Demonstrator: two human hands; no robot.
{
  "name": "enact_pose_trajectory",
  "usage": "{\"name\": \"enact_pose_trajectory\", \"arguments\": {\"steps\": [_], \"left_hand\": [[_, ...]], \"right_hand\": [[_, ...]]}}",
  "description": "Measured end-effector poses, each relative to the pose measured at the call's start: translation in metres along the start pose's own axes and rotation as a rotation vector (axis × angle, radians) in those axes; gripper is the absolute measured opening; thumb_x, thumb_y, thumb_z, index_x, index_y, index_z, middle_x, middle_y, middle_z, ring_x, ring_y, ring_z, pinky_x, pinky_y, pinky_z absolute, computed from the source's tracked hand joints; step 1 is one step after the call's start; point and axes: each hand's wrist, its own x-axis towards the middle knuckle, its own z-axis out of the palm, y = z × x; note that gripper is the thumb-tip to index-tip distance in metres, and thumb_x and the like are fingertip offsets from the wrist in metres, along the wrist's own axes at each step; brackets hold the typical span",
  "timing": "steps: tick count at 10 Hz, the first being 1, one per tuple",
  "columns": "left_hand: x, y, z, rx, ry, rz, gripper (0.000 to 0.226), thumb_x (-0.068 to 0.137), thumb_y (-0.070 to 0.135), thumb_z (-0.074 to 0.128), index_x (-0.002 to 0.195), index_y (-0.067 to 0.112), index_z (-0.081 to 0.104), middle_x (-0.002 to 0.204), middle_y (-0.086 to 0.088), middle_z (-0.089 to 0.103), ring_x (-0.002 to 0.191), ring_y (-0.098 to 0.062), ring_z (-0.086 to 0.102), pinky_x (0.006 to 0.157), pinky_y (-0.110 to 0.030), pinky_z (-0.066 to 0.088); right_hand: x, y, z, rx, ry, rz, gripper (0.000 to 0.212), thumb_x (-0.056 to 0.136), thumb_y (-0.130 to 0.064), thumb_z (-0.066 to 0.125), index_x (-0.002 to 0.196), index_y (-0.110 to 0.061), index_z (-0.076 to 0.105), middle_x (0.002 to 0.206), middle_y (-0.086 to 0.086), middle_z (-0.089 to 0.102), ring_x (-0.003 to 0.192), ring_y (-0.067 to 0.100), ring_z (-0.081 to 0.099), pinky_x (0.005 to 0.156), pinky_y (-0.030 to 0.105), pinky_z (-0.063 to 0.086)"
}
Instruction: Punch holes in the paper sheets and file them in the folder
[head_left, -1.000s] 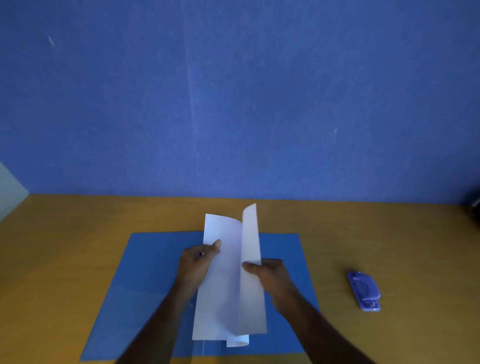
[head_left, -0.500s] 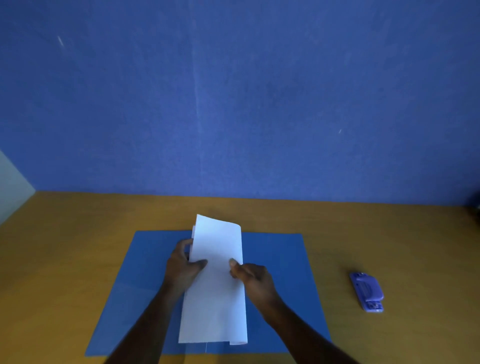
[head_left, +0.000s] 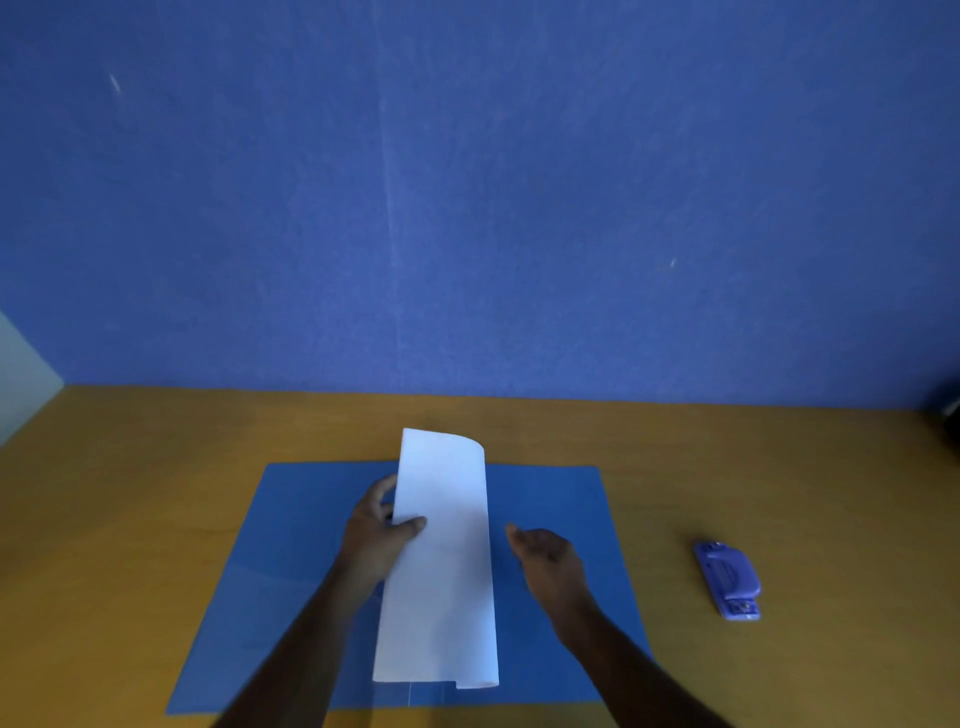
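white folded paper sheets (head_left: 439, 561) lie lengthwise on open blue folder (head_left: 291, 561) at near desk edge. left hand (head_left: 376, 540) pinches sheets' left edge. right hand (head_left: 548, 558) off paper, fingers loosely apart, empty. purple hole punch (head_left: 729, 579) on wooden desk (head_left: 156, 467), right of folder. blue wall (head_left: 467, 208) behind.

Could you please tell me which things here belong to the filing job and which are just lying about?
Job: folded white paper sheets, open blue folder, purple hole punch.
Lying about: dark object at the right edge, too cropped to identify.
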Motion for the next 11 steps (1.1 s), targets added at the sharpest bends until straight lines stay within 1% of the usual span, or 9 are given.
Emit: {"name": "enact_pose_trajectory", "arguments": {"steps": [2,4,5,6,7,8,9,10,11], "left_hand": [[-0.011,0.023,0.052,0.007,-0.175,0.062,0.055,0.082,0.007,0.068,0.126,0.035,0.051,0.098,0.001,0.076,0.086,-0.016,0.073,0.082,-0.042,0.060],[-0.020,0.038,0.107,-0.090,-0.388,-0.049,0.041,0.098,0.019,0.054,0.135,0.033,0.044,0.095,-0.003,0.072,0.083,-0.018,0.072,0.078,-0.033,0.059],[-0.028,0.039,0.124,-0.038,-0.436,-0.089,0.041,0.099,0.035,0.048,0.140,0.035,0.040,0.115,0.002,0.070,0.094,-0.015,0.070,0.086,-0.033,0.053],[-0.032,0.034,0.129,0.099,-0.536,-0.123,0.063,0.094,0.051,0.045,0.152,0.035,0.026,0.151,-0.002,0.046,0.123,-0.018,0.056,0.103,-0.034,0.044],[-0.036,0.029,0.132,0.245,-0.572,-0.130,0.072,0.093,0.060,0.041,0.155,0.033,0.018,0.162,0.001,0.024,0.143,-0.023,0.036,0.115,-0.037,0.030],[-0.038,0.022,0.135,0.322,-0.568,-0.112,0.066,0.098,0.053,0.042,0.154,0.028,0.019,0.159,-0.002,0.032,0.140,-0.025,0.040,0.112,-0.037,0.033],[-0.036,0.017,0.135,0.402,-0.580,-0.068,0.067,0.097,0.048,0.049,0.153,0.027,0.020,0.152,-0.005,0.042,0.132,-0.024,0.050,0.105,-0.032,0.042],[-0.036,0.011,0.131,0.510,-0.575,0.020,0.069,0.094,0.043,0.057,0.152,0.029,0.022,0.150,-0.003,0.044,0.128,-0.021,0.053,0.101,-0.029,0.048],[-0.039,0.008,0.130,0.590,-0.512,0.153,0.069,0.093,0.043,0.059,0.152,0.028,0.024,0.152,0.000,0.043,0.134,-0.018,0.048,0.105,-0.028,0.044]], "right_hand": [[-0.002,-0.017,-0.012,0.088,-0.029,0.044,0.039,0.089,-0.047,0.063,0.086,-0.008,0.068,0.080,0.005,0.066,0.076,0.017,0.062,0.075,0.041,0.053],[0.003,-0.018,-0.023,0.125,-0.033,0.089,0.043,0.075,-0.071,0.053,0.080,-0.034,0.074,0.088,-0.004,0.075,0.089,0.018,0.071,0.085,0.041,0.057],[0.005,-0.016,-0.037,0.176,-0.023,0.139,0.046,0.087,-0.064,0.050,0.085,-0.027,0.077,0.091,-0.002,0.077,0.092,0.022,0.072,0.089,0.042,0.057],[0.008,-0.015,-0.048,0.254,-0.006,0.202,0.051,0.092,-0.063,0.048,0.083,-0.020,0.074,0.091,0.000,0.075,0.088,0.020,0.071,0.087,0.039,0.056],[0.008,-0.013,-0.060,0.307,0.031,0.215,0.040,0.098,-0.051,0.048,0.075,-0.023,0.065,0.085,-0.008,0.064,0.079,0.007,0.059,0.082,0.032,0.044],[0.007,-0.012,-0.070,0.344,0.070,0.181,0.038,0.098,-0.043,0.051,0.093,-0.009,0.067,0.094,0.006,0.068,0.088,0.018,0.062,0.089,0.037,0.043],[0.007,-0.004,-0.077,0.339,0.144,0.187,0.069,0.089,-0.050,0.059,0.117,0.014,0.060,0.100,0.025,0.063,0.087,0.023,0.059,0.092,0.039,0.045],[0.016,0.016,-0.085,0.241,0.119,0.212,0.062,0.094,-0.052,0.054,0.103,0.008,0.064,0.086,0.021,0.062,0.075,0.028,0.060,0.074,0.039,0.048],[0.025,0.032,-0.098,0.194,0.155,0.145,0.046,0.086,-0.057,0.059,0.077,-0.011,0.062,0.077,0.009,0.063,0.075,0.026,0.061,0.074,0.048,0.055]]}}
